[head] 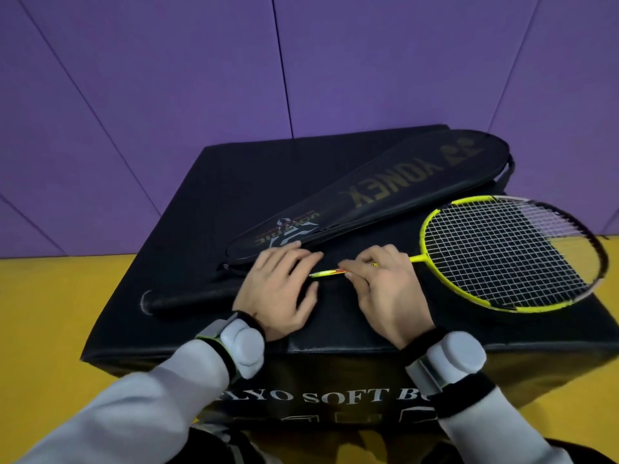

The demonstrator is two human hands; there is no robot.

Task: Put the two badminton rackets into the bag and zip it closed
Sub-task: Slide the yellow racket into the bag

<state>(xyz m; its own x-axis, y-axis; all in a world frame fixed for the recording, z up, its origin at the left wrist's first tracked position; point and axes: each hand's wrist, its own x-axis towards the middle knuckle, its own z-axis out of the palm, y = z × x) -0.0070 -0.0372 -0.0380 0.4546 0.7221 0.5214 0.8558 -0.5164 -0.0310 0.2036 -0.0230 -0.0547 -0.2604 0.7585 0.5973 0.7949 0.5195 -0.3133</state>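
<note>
Purple padded wall panels and a yellow floor surround a black padded box that serves as the work surface. The right hand pinches the thin shaft of the yellow-framed badminton racket between thumb and fingertips. The left hand lies over the shaft near the black handle; whether it grasps I cannot tell. The head points right, the handle left. Just beyond the knuckles lies the long black fabric racket bag with gold lettering, its narrow end nearest the left hand. A second racket is not clearly visible. The bag probably wants unzipping first; then lift the racket level and feed it in head-first.
</note>
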